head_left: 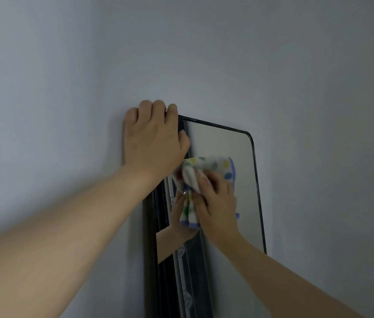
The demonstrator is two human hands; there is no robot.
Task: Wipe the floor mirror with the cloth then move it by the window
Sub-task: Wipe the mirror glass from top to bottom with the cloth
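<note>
A plain grey-white wall (66,65) fills nearly the whole view, and the floor mirror (245,191) stands against it, upright or close to it, its thin black frame (253,148) rounded at the top right corner. The left hand (151,141) grips the mirror's top left corner, fingers curled over the upper edge, thumb on the front. The right hand (218,207) clutches a bunched white cloth (206,167) with coloured dots and a blue hem, pressing it to the glass in the upper part of the mirror, just below the left hand.

By the look of it the task is in its first half: the wiping is under way near the top, and how much of the glass is already clean cannot be told, since no smears or streaks show either way. The lower stretch of the mirror runs out of view. The move has not begun, and no window is in sight from here.
</note>
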